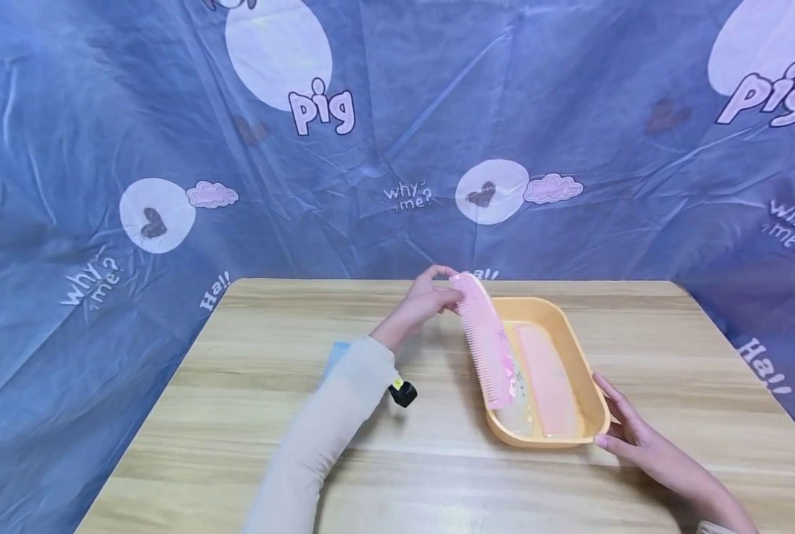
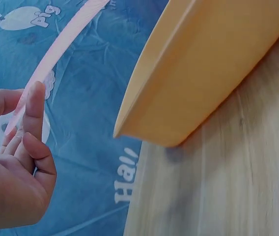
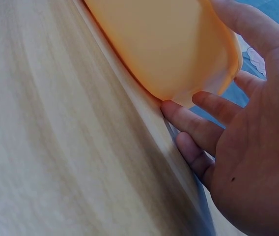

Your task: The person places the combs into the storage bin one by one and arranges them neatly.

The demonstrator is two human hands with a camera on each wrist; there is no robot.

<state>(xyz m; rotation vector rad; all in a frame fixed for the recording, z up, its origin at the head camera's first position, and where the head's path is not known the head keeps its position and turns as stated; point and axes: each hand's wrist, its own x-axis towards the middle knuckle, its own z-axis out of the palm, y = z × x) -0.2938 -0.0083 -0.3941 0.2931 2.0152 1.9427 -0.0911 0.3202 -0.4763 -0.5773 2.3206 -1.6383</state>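
My left hand pinches one end of a pink comb between thumb and fingers. The comb slants down over the left side of a yellow tray, its teeth facing left. Inside the tray lie a paler pink comb and a whitish, see-through comb, the latter partly hidden under the held one. At the tray's near right corner is my right hand, thumb and fingers spread. In the right wrist view its fingertips touch the tray's outer wall.
A wooden table carries the tray. Behind it hangs a blue printed cloth. A light-blue item shows partly behind the left sleeve, and a small black device sits by the left wrist.
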